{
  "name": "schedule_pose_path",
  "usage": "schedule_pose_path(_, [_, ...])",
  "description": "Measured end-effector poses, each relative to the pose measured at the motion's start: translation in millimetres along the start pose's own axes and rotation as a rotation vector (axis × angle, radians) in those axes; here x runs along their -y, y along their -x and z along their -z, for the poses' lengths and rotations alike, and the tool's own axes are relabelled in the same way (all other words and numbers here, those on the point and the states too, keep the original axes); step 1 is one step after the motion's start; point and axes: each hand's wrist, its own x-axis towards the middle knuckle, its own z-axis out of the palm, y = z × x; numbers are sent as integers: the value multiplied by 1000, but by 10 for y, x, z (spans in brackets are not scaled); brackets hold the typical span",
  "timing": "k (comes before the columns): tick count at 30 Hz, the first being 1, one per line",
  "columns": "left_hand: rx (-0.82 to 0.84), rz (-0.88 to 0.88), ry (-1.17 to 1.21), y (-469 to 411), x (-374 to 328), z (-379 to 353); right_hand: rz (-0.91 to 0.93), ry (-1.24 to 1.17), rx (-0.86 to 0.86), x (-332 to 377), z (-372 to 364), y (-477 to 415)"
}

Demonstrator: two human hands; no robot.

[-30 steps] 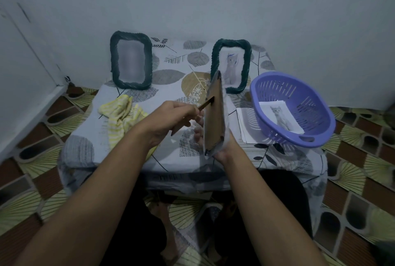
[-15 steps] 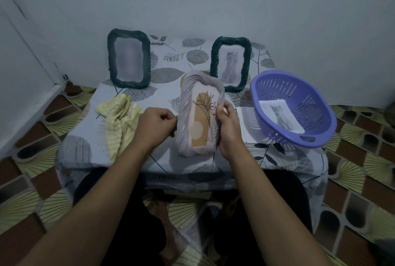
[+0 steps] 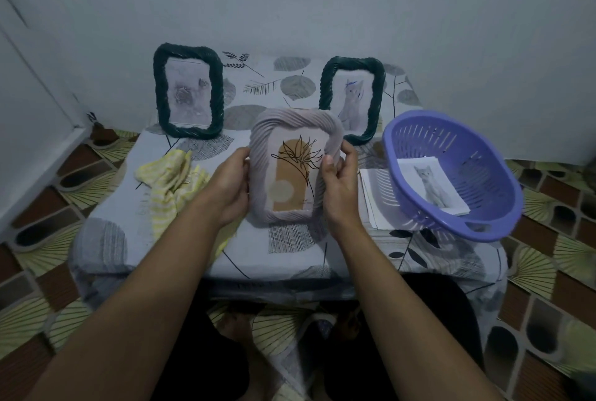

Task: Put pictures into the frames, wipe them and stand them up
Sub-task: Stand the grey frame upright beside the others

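I hold a pale lilac rope-edged frame (image 3: 295, 171) upright over the table, its front towards me, showing a tan arch and line-drawn plant. My left hand (image 3: 227, 186) grips its left edge and my right hand (image 3: 340, 184) its right edge. Two dark green frames stand at the back: the left frame (image 3: 188, 91) holds a faint rose picture, the right frame (image 3: 353, 97) a cat picture. A yellow striped cloth (image 3: 171, 181) lies crumpled to the left.
A purple slotted basket (image 3: 451, 175) sits tilted at the table's right edge with a cat picture (image 3: 430, 186) inside. White paper sheets (image 3: 379, 197) lie under its left side. The small table (image 3: 290, 249) has a leaf-print cover; walls stand close behind and left.
The lilac frame has turned from edge-on, back showing, to front facing me. My left hand moved from the back stand to the frame's left edge.
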Motion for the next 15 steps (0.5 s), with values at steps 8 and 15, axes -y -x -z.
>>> schedule_pose_path(8, [-151,-147,-94,-698,-333,39,35,91,57,-100,-272,-622])
schedule_pose_path(15, [-242,-202,-63,-1354,-557,53,-18,132,110,-288,-488,-1203])
